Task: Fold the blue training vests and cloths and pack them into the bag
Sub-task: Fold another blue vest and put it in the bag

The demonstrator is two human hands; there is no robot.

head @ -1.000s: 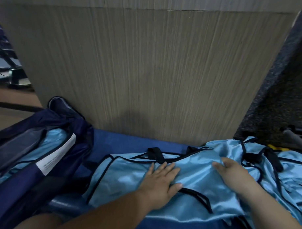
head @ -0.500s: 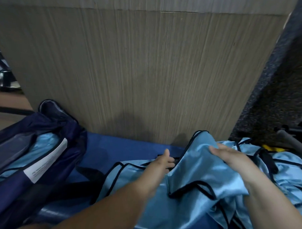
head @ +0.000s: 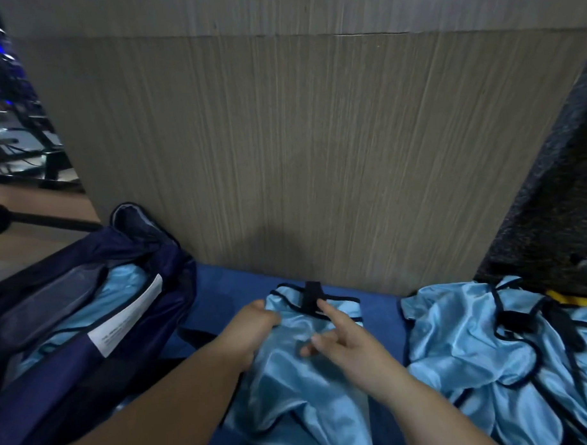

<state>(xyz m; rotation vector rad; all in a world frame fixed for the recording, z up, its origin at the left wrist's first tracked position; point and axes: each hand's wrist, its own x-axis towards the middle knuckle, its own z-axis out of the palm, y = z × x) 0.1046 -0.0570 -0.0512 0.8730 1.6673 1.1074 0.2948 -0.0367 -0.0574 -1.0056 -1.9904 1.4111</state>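
A light blue satin vest (head: 301, 385) with black trim lies folded in half lengthwise on the blue mat (head: 228, 288) in front of me. My left hand (head: 249, 330) grips the vest's left edge near the top. My right hand (head: 343, 343) rests on the vest with the index finger stretched toward a black strap at the collar. A dark navy bag (head: 89, 332) stands open at the left, with folded light blue cloth (head: 121, 291) inside it. A loose heap of more blue vests (head: 509, 351) lies at the right.
A tall wood-grain panel (head: 299, 149) rises right behind the mat. A dark speckled surface (head: 550, 196) slopes at the right, with something yellow (head: 571, 301) at its foot. Wooden floor and dark equipment show at far left.
The right half of the vest, lifted half a second ago, now lies folded over the left half. The left hand moved to the vest's left edge; the right hand released the fabric and rests on top.
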